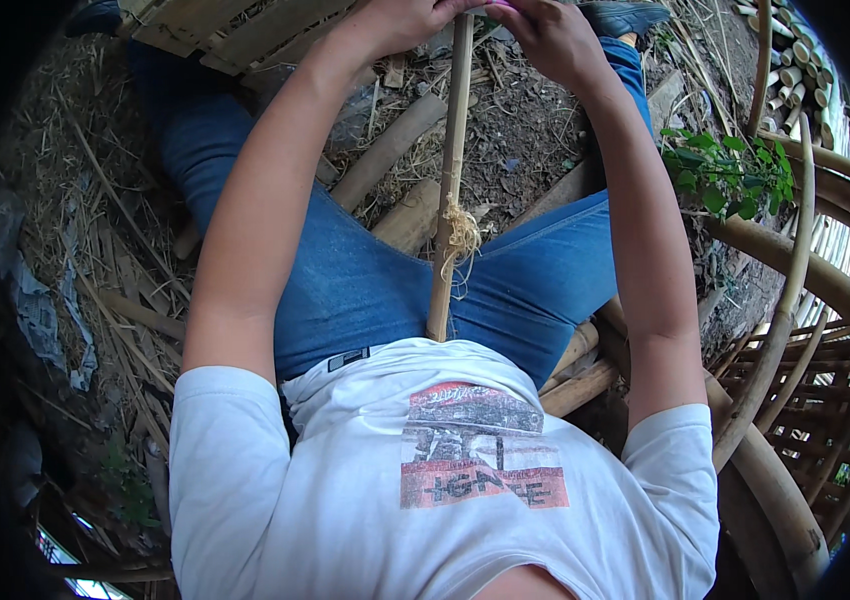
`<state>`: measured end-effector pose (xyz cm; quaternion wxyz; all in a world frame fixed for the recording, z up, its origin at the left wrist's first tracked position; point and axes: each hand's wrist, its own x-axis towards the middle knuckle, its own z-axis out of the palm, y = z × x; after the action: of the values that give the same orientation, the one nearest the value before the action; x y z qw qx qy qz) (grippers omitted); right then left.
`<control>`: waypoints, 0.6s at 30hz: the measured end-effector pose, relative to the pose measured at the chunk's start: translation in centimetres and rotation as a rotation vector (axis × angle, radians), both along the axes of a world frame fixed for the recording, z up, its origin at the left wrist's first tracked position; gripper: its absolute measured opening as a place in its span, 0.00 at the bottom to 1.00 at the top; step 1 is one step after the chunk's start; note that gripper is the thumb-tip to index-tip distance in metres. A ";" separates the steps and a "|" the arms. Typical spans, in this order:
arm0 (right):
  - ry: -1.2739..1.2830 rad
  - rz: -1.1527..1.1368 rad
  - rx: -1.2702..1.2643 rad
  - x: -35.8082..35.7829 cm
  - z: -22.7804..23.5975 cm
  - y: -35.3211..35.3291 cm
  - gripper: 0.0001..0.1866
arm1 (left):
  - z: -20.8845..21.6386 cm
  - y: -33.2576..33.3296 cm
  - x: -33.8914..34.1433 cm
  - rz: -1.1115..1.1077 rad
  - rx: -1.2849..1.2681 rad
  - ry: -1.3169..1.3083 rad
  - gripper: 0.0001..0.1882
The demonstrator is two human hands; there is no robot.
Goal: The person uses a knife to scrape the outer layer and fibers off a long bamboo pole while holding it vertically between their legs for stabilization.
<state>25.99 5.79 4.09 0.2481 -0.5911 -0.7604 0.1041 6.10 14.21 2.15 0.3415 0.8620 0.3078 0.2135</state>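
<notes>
At the top edge, my left hand (400, 22) and my right hand (557, 45) meet over the upper part of a long wooden stick (453, 140). Both have their fingers drawn together, partly cut off by the frame. A small pink thing (493, 5) shows between them, too little of it visible to name. Running down between my legs, the stick rests its lower end against my lap. A tangle of pale fibre (461, 235) clings to its lower half.
Cut bamboo pieces (390, 150) lie on the littered soil between my legs. A slatted wooden panel (245, 35) stands at the upper left. On the right are curved bamboo poles (795, 260), a leafy green plant (730, 170) and a stack of cut bamboo (800, 70).
</notes>
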 end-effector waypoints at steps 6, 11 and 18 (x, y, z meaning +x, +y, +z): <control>0.075 0.016 0.017 -0.9 0.1 -1.3 0.16 | 0.6 -1.4 -0.7 0.012 0.030 0.012 0.14; 0.055 -0.004 -0.004 -0.9 0.1 -1.9 0.16 | 0.5 -1.7 -0.7 0.003 0.082 0.025 0.14; 0.100 0.014 0.029 -0.7 -1.7 -2.6 0.14 | 0.8 -2.6 -1.0 -0.032 0.091 0.033 0.16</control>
<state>25.31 3.16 2.42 0.2938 -0.5763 -0.7525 0.1242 5.06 11.59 2.96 0.3003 0.8849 0.2895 0.2074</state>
